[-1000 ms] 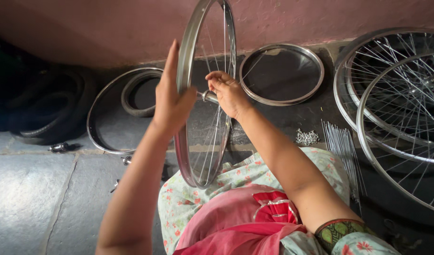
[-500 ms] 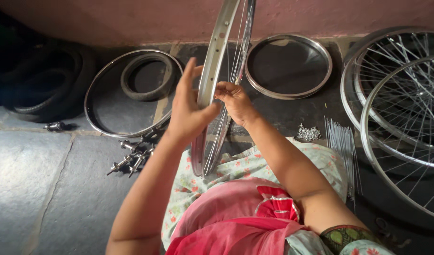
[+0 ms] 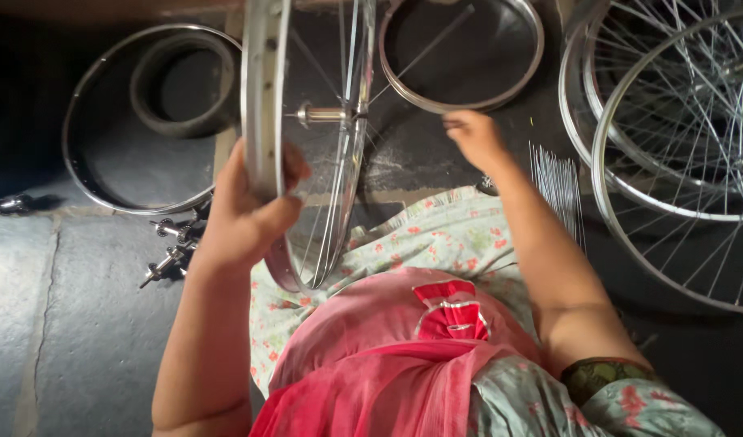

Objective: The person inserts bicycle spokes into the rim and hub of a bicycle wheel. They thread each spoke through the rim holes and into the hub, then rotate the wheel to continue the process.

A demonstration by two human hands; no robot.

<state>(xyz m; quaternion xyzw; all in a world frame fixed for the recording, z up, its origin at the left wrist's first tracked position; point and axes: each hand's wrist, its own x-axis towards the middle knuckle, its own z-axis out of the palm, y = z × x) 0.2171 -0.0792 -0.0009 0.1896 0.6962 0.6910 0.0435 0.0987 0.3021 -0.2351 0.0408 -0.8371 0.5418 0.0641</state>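
The left hand (image 3: 246,212) grips the upright wheel rim (image 3: 262,105), while the right hand (image 3: 473,137), well apart, hangs loosely curled and empty beside loose spokes (image 3: 556,184).

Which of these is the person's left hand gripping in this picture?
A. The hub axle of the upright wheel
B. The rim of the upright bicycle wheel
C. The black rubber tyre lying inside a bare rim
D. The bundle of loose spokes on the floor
B: the left hand is wrapped around the rim of the upright wheel, while the right hand is off it, open above the floor.
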